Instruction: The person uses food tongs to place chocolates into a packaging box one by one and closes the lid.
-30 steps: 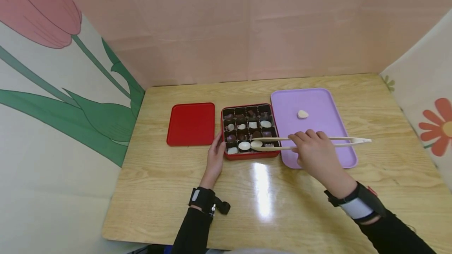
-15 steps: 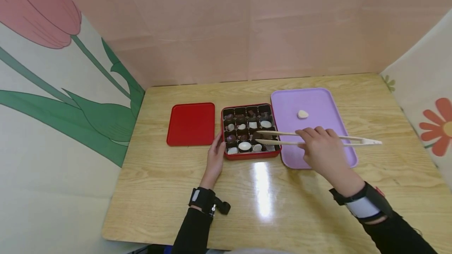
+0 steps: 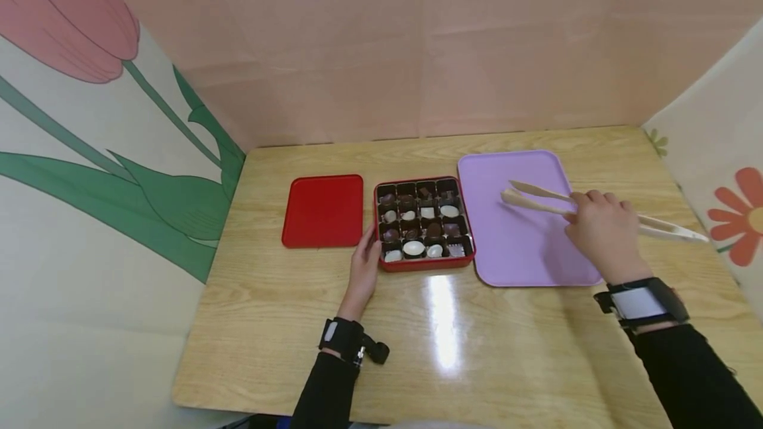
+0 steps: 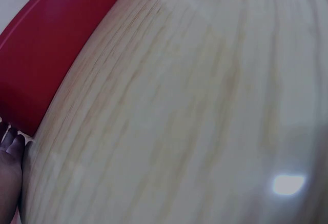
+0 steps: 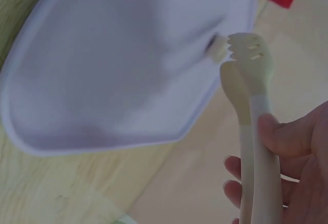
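My left hand [image 3: 362,270] rests against the left side of a red chocolate box [image 3: 426,267], fingers fairly straight along its wall. Inside, a dark divided insert holds brown and white chocolates. With my right hand [image 3: 605,236] I grip cream-coloured tongs [image 3: 539,205] by their arms, thumb on one side and fingers on the other. Their tips point left and hang over a purple tray [image 3: 518,270]. In the right wrist view, a small pale chocolate [image 5: 218,48] lies on the tray close to the toothed tips; the tongs hide it in the head view.
A red square lid [image 3: 322,211] lies on the wooden table [image 3: 268,336] to the left of the box. The tray stands right beside the box. A pink sheet [image 3: 417,51] hangs behind the table, with flower-printed sheets at both sides.
My right hand has moved the tongs right and away from the box, over the tray. A white chocolate shows in the box's front row where the tips were. My left hand stays put.
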Available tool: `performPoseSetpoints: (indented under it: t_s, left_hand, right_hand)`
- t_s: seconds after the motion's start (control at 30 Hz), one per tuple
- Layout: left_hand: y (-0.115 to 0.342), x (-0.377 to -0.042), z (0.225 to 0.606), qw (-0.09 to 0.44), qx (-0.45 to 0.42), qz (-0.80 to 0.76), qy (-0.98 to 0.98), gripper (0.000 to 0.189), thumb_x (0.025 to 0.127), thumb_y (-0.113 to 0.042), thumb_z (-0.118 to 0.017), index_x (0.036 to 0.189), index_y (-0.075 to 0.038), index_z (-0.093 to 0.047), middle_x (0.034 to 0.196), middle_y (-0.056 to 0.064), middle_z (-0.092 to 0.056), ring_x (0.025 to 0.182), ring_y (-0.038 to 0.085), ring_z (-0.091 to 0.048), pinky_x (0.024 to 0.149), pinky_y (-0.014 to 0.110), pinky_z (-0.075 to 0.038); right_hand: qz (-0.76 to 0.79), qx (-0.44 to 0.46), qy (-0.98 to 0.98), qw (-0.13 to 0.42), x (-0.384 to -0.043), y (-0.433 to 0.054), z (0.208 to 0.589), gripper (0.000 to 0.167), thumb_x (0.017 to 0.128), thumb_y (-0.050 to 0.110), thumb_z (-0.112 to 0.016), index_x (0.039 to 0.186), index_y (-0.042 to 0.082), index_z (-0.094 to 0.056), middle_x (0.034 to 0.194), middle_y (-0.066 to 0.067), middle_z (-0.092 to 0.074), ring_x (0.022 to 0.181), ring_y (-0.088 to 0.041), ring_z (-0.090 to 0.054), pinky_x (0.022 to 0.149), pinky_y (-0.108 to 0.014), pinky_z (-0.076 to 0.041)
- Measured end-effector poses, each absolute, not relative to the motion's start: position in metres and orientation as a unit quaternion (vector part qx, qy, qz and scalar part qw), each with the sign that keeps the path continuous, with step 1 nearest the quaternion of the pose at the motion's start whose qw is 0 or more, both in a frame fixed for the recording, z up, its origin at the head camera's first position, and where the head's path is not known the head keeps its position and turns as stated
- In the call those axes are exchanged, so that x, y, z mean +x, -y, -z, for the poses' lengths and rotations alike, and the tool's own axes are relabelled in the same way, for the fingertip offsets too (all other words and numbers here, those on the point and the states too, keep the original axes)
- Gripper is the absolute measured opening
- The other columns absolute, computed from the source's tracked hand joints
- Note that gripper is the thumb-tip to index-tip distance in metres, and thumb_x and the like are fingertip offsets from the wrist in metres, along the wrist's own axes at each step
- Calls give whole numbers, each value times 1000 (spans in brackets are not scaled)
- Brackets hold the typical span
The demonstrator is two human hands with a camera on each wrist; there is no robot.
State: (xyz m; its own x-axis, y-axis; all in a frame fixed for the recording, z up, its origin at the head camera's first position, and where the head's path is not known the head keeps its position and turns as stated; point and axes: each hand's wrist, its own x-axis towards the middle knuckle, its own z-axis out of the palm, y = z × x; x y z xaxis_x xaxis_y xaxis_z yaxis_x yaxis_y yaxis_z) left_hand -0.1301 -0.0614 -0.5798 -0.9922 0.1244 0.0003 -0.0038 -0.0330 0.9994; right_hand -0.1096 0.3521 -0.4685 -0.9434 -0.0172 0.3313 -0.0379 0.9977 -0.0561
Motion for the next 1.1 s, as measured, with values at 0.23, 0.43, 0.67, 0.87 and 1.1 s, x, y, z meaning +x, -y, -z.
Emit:
performPoseSetpoints:
  t_s: [0.23, 0.43, 0.67, 0.87, 1.1]
  left_hand:
    - [61, -123, 556, 45, 46, -712, -699, 48, 95, -22, -42, 140, -10, -29, 140, 0, -31, 124, 13, -32, 98, 30, -32]
    - [61, -122, 552, 49, 43, -703, -708, 48, 95, -21, -42, 140, -10, -29, 142, 4, -29, 125, 17, -31, 98, 32, -32]
    - [61, -123, 552, 53, 49, -704, -706, 48, 95, -20, -41, 140, -10, -27, 142, 3, -28, 126, 17, -30, 98, 32, -32]
    - [62, -122, 550, 43, 49, -708, -703, 47, 95, -17, -42, 140, -10, -29, 141, 5, -29, 125, 16, -31, 98, 31, -31]
    - [61, -123, 552, 46, 47, -705, -706, 47, 95, -18, -42, 140, -10, -29, 142, 5, -29, 126, 17, -29, 99, 34, -29]
  right_hand:
    - [-40, 0, 991, 131, -115, -365, 478, 35, 73, 17, -62, 103, -2, -58, 87, -23, -54, 80, -44, -46, 62, -58, -31]
    - [-45, 14, 988, 146, -111, -357, 479, 30, 72, 15, -64, 99, 1, -63, 83, -19, -59, 74, -40, -50, 57, -53, -34]
    - [-93, 57, 980, 164, -86, -327, 463, 32, 70, 13, -66, 101, 7, -66, 83, -12, -63, 67, -32, -52, 49, -44, -35]
    - [-97, 130, 971, 174, -69, -302, 444, 33, 67, 10, -68, 100, 6, -65, 84, -9, -64, 67, -28, -56, 49, -42, -38]
    - [-50, 184, 964, 187, -64, -285, 429, 32, 67, 12, -66, 98, 4, -64, 86, -8, -62, 74, -27, -53, 61, -43, -40]
